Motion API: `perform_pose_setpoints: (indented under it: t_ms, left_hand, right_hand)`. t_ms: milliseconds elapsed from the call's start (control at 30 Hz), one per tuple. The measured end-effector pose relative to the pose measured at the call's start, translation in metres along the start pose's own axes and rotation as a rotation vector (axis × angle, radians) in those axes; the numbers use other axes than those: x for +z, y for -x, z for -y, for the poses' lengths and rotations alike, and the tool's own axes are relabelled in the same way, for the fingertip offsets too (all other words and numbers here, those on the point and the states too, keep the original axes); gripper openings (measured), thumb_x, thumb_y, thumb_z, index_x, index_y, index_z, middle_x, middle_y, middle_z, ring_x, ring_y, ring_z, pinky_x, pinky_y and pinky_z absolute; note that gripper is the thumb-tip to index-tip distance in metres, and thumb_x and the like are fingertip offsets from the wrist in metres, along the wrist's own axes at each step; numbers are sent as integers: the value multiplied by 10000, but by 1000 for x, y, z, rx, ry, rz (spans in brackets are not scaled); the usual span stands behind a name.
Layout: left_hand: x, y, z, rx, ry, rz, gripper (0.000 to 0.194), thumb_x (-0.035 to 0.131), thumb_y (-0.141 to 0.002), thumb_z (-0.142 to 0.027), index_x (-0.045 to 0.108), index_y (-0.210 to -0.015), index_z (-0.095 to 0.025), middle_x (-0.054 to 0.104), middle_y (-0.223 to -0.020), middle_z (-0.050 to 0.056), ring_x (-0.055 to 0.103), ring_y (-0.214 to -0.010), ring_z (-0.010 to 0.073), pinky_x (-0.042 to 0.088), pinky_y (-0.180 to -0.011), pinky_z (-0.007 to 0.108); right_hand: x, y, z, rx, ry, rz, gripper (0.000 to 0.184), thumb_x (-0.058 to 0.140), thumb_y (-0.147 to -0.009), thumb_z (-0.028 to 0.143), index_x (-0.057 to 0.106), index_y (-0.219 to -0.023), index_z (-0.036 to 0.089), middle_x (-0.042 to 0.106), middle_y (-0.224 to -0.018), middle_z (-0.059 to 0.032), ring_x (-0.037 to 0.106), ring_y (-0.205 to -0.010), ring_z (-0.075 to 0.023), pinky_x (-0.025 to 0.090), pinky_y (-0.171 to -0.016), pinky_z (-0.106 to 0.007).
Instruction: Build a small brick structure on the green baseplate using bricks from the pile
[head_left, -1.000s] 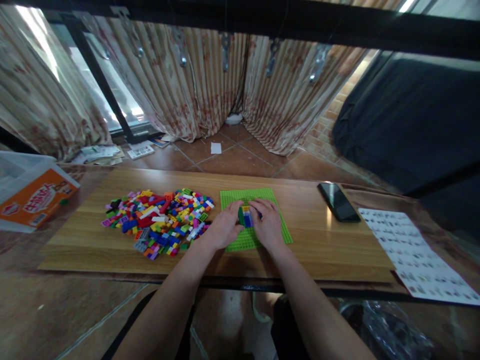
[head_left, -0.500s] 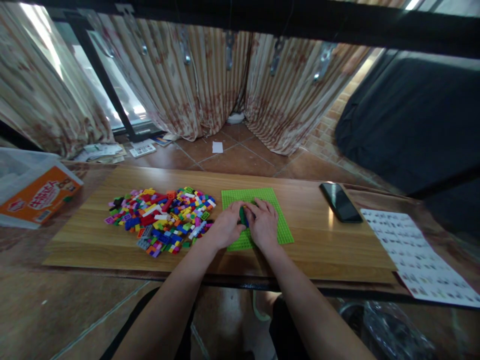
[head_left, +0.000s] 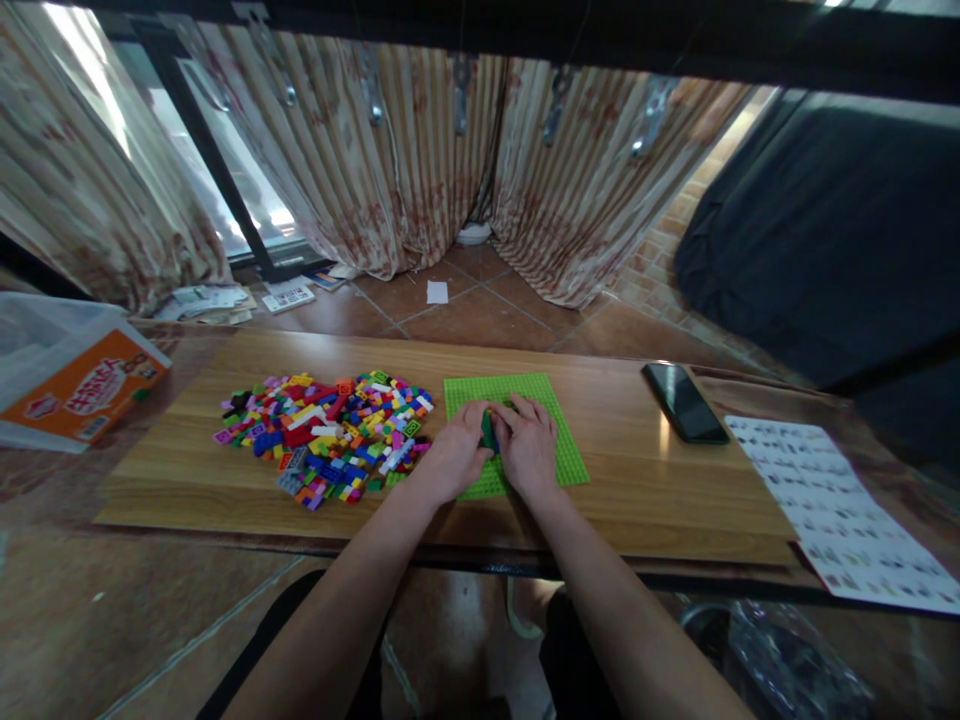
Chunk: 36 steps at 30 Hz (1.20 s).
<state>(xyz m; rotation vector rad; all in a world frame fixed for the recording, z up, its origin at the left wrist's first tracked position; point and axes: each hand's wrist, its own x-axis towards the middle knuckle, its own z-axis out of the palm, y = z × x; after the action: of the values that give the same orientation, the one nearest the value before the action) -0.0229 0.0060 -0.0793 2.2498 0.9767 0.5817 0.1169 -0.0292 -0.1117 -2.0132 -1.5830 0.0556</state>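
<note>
Over a studded green baseplate on a wooden worktop, a person's left hand pinches a dark green brick, the right hand curled close beside it, its exact grip impossible to tell; loose bricks lie heaped at left.

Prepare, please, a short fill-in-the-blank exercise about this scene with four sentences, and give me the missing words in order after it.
1. The left hand and the right hand are over a ____ studded baseplate.
2. The pile of bricks lies to the ____ of the baseplate.
3. The phone lies to the ____ of the baseplate.
4. The plastic bin has a mainly ____ label.

Missing words: green; left; right; orange.
</note>
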Motion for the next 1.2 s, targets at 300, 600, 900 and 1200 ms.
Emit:
perform_pose_setpoints:
  t_ms: [300, 600, 900, 1200]
  left_hand:
    - [-15, 7, 11, 6, -84, -86, 456, 554, -842, -95, 451, -1285, -125, 588, -1189, 140, 600, -1112, 250, 509, -983, 436]
    - [-24, 2, 12, 44, -137, -178, 333, 499, -853, -103, 584, -1171, -143, 609, -1125, 106, 601, -1062, 220, 508, -977, 396]
    - [-15, -2, 13, 89, -263, -88, 207, 642, -797, -180, 683, -999, -159, 646, -1105, 93, 569, -1056, 258, 455, -1010, 443]
    - [-20, -7, 25, 58, -300, -149, 224, 540, -772, -80, 707, -893, -167, 665, -1050, 91, 589, -1010, 244, 469, -985, 430]
  right_hand:
    - [-1, 0, 1, 2, 1, -24, 319, 479, -979, 397, 729, -1156, 308, 619, -1334, -65, 452, -1248, -302, 327, -1026, -482]
    - [-9, -5, -2, 36, -258, -61, 407, 388, -977, 364, 685, -1222, 231, 645, -1298, -113, 527, -1222, -268, 353, -1061, -487]
    - [-37, -24, -51, 349, -664, -266, 440, 460, -885, 474, 732, -1033, 161, 739, -1003, -92, 651, -930, -239, 484, -884, -378]
    - [-51, -12, -55, 320, -66, -20, 239, 560, -759, 239, 749, -901, 199, 726, -830, -78, 641, -753, -228, 460, -732, -343]
